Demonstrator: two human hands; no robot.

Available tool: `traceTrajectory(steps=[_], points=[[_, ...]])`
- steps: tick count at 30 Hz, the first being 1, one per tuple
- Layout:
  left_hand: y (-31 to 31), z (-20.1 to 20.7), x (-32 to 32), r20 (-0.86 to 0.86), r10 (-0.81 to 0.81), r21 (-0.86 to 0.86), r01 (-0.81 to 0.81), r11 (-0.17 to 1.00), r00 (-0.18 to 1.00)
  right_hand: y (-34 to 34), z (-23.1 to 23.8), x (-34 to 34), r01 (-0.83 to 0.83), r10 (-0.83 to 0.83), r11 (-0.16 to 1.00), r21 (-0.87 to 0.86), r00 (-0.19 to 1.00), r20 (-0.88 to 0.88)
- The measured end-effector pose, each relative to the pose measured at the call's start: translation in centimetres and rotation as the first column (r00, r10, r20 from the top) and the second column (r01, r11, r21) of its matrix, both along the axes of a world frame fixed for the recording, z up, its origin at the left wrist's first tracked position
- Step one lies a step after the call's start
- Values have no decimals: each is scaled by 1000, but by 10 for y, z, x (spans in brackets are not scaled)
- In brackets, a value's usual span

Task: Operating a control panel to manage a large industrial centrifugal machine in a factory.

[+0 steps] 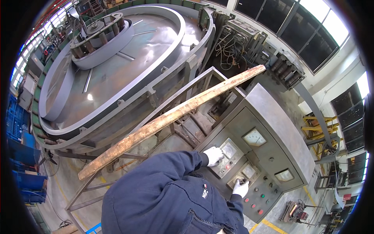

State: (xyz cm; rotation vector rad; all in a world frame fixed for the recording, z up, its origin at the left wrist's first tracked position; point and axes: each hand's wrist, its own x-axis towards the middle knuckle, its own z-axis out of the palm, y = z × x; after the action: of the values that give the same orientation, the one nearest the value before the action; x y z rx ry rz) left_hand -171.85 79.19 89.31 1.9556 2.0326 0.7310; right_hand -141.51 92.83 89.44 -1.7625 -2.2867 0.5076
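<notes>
A grey concrete floor is crossed by yellow lines in a workshop lit by tall dark-framed windows on the far right. The far left is filled by a large round steel machine with curved grey bands. In front of it, a long, rough, light-brown wooden plank is laid slantwise over a metal frame. Right of centre, a grey metal control cabinet is placed within reach, its sloping face fitted with square white gauges and red and green buttons.

Both arms are covered by navy sleeves. The left hand, white-gloved, is held at the near left edge of the upper meter plate; whether anything is grasped cannot be told. The right hand, also white-gloved, is bent over a round pale dial on the lower meter plate; whether its knob is pinched is hidden by the fingers.
</notes>
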Motion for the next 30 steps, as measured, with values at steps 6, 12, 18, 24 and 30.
traceTrajectory(steps=[6, 12, 18, 24, 30], points=[[1, 2, 0, -10, -14, 61, 14, 998, 1000, -1, -7, 4, -19, 22, 994, 112, 1000, -19], [3, -2, 1, -43, -18, -2, 18, 1000, 999, 2, -6, 3, -6, 6, 1000, 0, 1000, 7], [2, 1, 2, -55, -5, 8, 5, 1000, 998, 3, -10, 5, 1, -1, 1000, 3, 1000, -2], [3, -2, 2, -45, 4, 22, -3, 1000, 999, 2, -8, 5, -9, 9, 1000, -7, 999, -36], [4, -9, 4, -50, 20, 45, -18, 999, 999, 2, -14, 6, -24, 26, 993, 115, 1000, -14]])
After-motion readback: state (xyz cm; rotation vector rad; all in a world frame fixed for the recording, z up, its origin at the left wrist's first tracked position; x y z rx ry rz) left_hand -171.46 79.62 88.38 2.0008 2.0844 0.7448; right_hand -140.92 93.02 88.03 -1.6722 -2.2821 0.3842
